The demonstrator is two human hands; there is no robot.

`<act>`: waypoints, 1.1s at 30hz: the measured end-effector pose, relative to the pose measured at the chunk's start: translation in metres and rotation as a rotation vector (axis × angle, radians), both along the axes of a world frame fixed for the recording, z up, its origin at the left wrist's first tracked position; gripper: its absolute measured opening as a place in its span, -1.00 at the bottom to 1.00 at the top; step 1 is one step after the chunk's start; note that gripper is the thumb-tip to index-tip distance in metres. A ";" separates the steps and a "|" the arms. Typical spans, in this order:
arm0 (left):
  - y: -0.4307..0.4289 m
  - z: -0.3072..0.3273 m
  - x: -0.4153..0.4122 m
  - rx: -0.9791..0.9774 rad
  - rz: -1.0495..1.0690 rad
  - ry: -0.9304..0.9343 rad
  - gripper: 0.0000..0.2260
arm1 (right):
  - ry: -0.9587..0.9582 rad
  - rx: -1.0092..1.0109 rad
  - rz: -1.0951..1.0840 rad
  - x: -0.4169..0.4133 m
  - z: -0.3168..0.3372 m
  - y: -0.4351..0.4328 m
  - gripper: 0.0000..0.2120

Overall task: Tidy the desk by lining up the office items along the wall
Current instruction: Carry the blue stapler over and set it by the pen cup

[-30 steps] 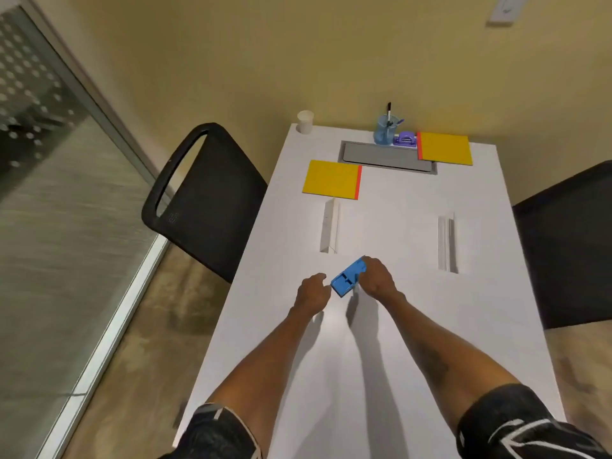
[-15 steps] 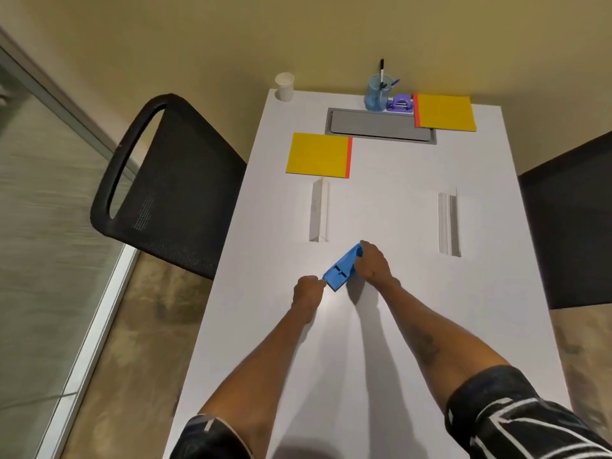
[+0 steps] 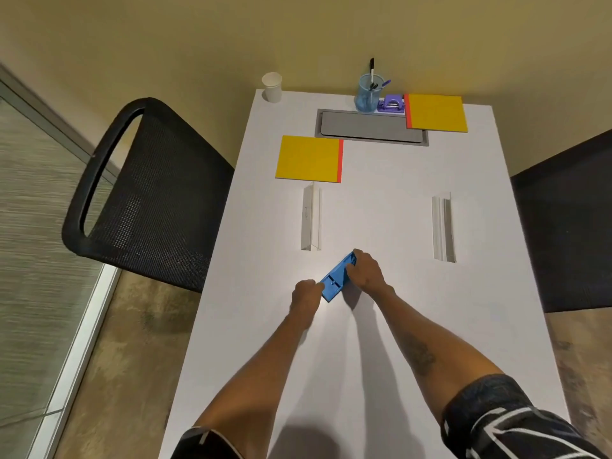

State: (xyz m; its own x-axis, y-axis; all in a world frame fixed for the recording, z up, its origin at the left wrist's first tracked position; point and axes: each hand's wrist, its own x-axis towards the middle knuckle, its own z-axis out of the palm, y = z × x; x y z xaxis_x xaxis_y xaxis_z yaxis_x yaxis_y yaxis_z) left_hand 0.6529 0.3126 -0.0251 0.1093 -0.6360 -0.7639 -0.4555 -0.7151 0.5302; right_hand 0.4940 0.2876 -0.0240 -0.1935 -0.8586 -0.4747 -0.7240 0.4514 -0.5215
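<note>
Counter (image 3: 364, 342): white, long, its far end against the yellow wall (image 3: 198, 44)
Blue plastic piece (image 3: 335, 281): flat, oblong, with slots in its top face; at the middle of the counter, set at a slant, well apart from the wall; whether it lies on the surface or is lifted cannot be told
Left hand (image 3: 306, 293): at the near-left end of the blue piece; fingers (image 3: 318, 286) curled in, pinching that end
Right hand (image 3: 366, 273): over the far-right part of the blue piece; fingers (image 3: 351, 267) curled round its long edge
Near yellow notebook (image 3: 308, 159): flat, red spine to the right, left of centre, short of the wall
Far yellow notebook (image 3: 437, 112): flat at the far right, red spine to the left, close to the wall
Purple hole punch (image 3: 392, 105): just beside the far notebook's spine
Blue pen cup (image 3: 366, 94): upright, just left of the punch, pens standing in it
Paper cup (image 3: 272, 87): upright at the far-left corner
Grey cable hatch (image 3: 367, 129): set in the counter, near the wall
White folded cards: one on the left (image 3: 311, 220), one on the right (image 3: 443, 226), both running lengthwise
Black mesh chair (image 3: 149, 193): at the left side
Dark chair (image 3: 569, 226): at the right side
</note>
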 end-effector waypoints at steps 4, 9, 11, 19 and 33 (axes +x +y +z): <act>-0.005 -0.003 -0.001 0.046 0.099 0.010 -0.86 | 0.017 0.015 0.004 0.000 -0.002 -0.003 -0.75; -0.002 -0.012 -0.005 0.151 0.321 0.168 -0.77 | 0.001 0.018 -0.007 -0.003 -0.006 -0.003 -0.76; -0.001 -0.015 -0.007 0.187 0.361 0.217 -0.71 | 0.009 0.023 -0.016 -0.002 -0.005 -0.003 -0.73; -0.002 -0.001 -0.006 0.171 0.412 0.228 -0.72 | 0.032 0.047 -0.061 0.002 0.002 0.002 -0.70; 0.008 0.046 0.034 0.074 0.496 0.231 -0.77 | 0.000 -0.071 -0.172 0.048 0.064 0.029 -0.72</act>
